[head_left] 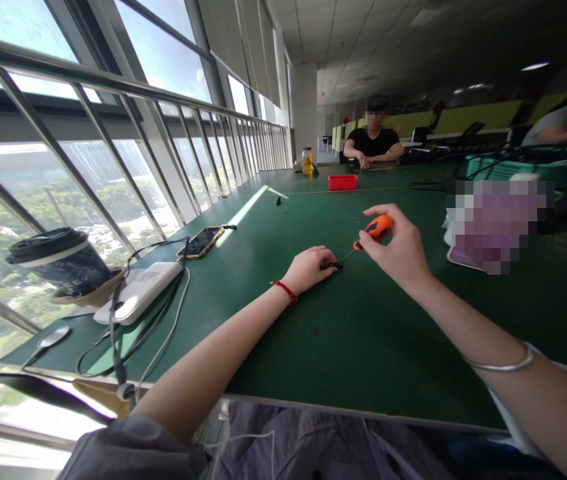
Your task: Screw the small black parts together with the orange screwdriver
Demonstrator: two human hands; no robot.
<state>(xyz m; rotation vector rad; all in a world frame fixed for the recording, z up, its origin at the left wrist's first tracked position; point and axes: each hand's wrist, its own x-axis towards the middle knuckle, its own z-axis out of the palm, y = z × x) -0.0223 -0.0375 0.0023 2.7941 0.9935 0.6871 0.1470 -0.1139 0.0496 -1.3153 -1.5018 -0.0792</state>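
orange screwdriver (379, 227) gripped by right hand (399, 252), left hand (308, 268) pinching black part (332, 266), jar (307, 161) of yellow liquid

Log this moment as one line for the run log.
left hand: holding small black part on green table | right hand: gripping orange screwdriver | tip: at the part

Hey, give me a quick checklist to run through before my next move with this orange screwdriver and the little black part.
1. Left hand holds the small black part down on the table: ok.
2. Right hand grips the screwdriver by its orange handle: ok.
3. Tip seated in the part: cannot tell, too small.
4. Shaft upright over the part: not ok, it slants.
5. Phone and coffee cup well apart from both hands: ok.
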